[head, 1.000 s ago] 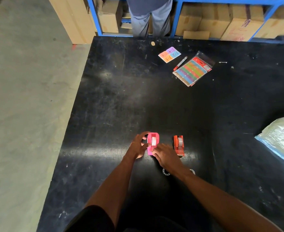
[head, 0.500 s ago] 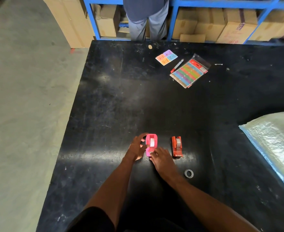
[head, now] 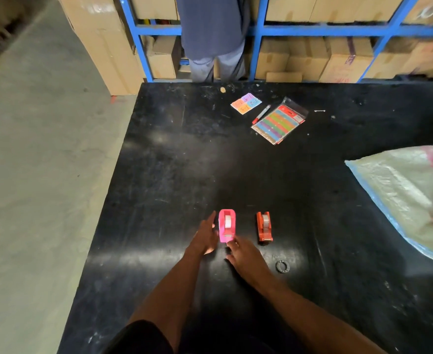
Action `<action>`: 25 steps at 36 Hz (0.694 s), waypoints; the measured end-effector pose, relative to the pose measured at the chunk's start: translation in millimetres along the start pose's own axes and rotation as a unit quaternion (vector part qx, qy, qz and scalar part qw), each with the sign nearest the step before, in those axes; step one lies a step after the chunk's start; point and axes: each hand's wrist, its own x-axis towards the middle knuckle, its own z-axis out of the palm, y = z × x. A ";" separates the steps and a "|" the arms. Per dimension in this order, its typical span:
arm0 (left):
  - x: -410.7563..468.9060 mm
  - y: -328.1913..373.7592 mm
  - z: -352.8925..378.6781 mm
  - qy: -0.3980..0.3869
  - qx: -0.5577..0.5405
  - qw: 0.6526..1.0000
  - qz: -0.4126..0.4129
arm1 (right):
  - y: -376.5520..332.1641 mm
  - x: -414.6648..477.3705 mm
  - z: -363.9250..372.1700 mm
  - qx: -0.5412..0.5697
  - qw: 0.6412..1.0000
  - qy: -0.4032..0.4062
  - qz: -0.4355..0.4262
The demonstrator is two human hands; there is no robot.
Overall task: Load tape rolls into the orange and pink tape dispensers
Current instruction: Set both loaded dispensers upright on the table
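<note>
1. My left hand [head: 203, 238] lies flat and spread just left of the pink tape dispenser [head: 227, 225], fingers straight and pointing away from me, holding nothing. I judge it sits there as a fence, so the light plastic body cannot slide left while I work at its near end.

2. My right hand [head: 246, 256] is loosely spread, with one fingertip touching the near end of the pink dispenser by the cutter. It grips nothing; I take the touch for pressing the tape end down or squaring the body.

3. The pink dispenser stands on the black desk [head: 159, 200] near me, a little left of centre. A pale tape roll [head: 227, 221] shows in its well, so it looks loaded.

4. Its long axis runs near to far, cutter end toward me, rounded end away.

5. The orange tape dispenser [head: 264, 227] stands just right of it, apart from both hands and parallel, cutter end also toward me. It too shows a roll [head: 266, 222] seated.

6. A small dark ring [head: 282, 266] lies on the desk near my right wrist; I cannot tell whether it is a spare core.

7. With both wells filled, I judge the loading about finished.
</note>
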 end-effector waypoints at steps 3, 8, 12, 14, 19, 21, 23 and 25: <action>-22.0 2.8 0.9 -0.006 -0.011 1.000 0.009 | -2.0 -22.1 -0.9 0.027 1.000 -0.001 0.004; -60.5 -30.5 10.2 -0.011 -0.011 0.999 0.046 | 6.5 -85.4 15.0 0.051 0.998 -0.008 0.019; -97.1 -53.2 28.5 0.047 -0.016 0.996 0.077 | 22.9 -127.6 30.8 0.054 0.996 -0.004 0.075; -106.8 -56.8 39.8 0.058 -0.029 0.995 0.071 | 33.7 -139.5 35.3 0.070 0.991 0.008 0.110; -111.1 -39.7 59.9 0.079 -0.014 0.994 0.070 | 50.5 -147.3 21.0 0.040 0.982 0.055 0.177; -108.2 -25.1 64.7 0.076 0.018 0.993 0.087 | 56.8 -144.3 12.9 0.035 0.977 0.075 0.197; -102.7 -11.5 67.9 0.059 0.056 0.992 0.095 | 64.3 -140.7 7.2 0.045 0.972 0.092 0.212; -93.7 -0.8 71.7 0.036 0.094 0.989 0.107 | 71.3 -135.1 1.3 0.058 0.968 0.091 0.228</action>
